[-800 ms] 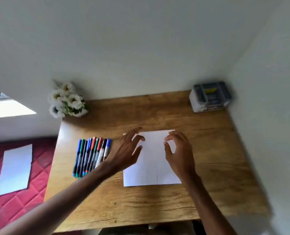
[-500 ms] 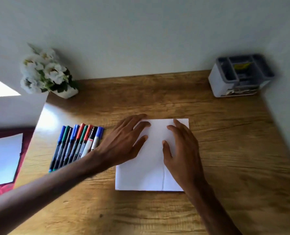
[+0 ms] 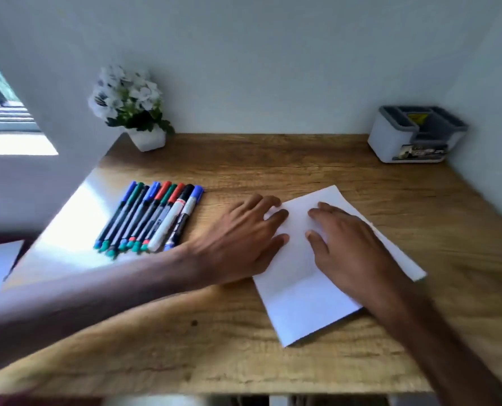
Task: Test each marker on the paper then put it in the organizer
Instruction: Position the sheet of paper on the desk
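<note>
hands: left hand [image 3: 238,238] and right hand [image 3: 352,247] flat on paper [image 3: 299,300], fingers straight, gripping nothing
markers [image 3: 153,215]: lined up just left of paper, organizer [image 3: 416,136] back right
risk: skewed paper probably sliding mid-scribble once let go; markers rolling if bumped

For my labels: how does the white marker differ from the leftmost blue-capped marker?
The white marker is thicker than the leftmost blue-capped marker. The white marker's barrel is pale; the leftmost blue-capped marker's is dark. Both lie capped in one row, untouched.
</note>
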A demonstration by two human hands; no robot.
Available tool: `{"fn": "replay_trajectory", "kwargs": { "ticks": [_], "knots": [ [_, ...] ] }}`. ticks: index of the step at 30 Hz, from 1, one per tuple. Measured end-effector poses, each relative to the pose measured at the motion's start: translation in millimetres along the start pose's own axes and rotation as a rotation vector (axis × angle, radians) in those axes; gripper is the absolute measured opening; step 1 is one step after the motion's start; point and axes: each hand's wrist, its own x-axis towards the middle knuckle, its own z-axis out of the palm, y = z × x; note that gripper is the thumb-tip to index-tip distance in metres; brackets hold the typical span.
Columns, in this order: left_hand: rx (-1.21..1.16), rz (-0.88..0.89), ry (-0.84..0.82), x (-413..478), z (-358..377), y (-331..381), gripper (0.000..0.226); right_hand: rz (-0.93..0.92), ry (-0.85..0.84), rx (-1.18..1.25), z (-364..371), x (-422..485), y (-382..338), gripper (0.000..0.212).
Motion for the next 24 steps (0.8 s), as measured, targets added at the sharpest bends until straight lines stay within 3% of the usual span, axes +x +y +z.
{"fn": "replay_trajectory", "kwargs": {
  "ticks": [8, 15, 24],
  "knots": [
    [-0.083, -0.021, 0.034, -29, 6, 9, 0.066, 0.016, 0.004, 0.139, 23, -18, -4, 0.060],
    [-0.214, -0.012, 0.120, -32, 16, 3, 0.056, -0.020, -0.016, 0.161, 26, -17, 12, 0.059],
    [-0.180, 0.041, 0.146, -35, 15, 3, 0.047, 0.004, -0.005, 0.131, 29, -17, 6, 0.063]
  ]
}}
